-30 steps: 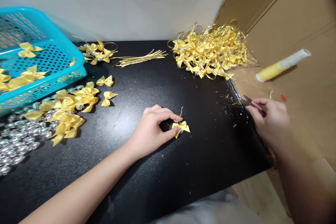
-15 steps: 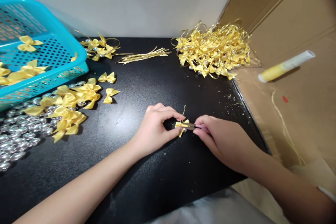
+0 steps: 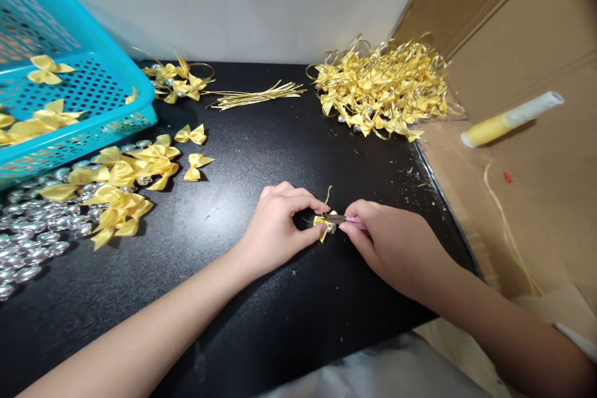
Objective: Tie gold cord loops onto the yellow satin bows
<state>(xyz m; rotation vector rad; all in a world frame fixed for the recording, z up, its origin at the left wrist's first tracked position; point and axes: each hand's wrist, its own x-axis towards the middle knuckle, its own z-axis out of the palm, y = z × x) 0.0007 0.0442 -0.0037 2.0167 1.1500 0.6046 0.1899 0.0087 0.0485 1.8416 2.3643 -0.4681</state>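
Observation:
My left hand rests on the black table with thumb and fingertips pinched on a small yellow ribbon bow. A silver bead sits against the bow, and a thin gold strand sticks up behind it. Closed around the purple handle of small scissors, my right hand is just to the right. The metal blades lie across the bow, close to my left fingertips. My fingers hide most of the handle and part of the bow.
A blue basket with bows stands at left. Before it lie loose bows and silver beads. Gold ties and a heap of beaded bows lie at the back. Cardboard borders the right, with a tube.
The scissors and my right hand have shifted slightly up and left at the bow. The bow has turned a little, showing more of the silver bead. My left hand keeps its pinch.

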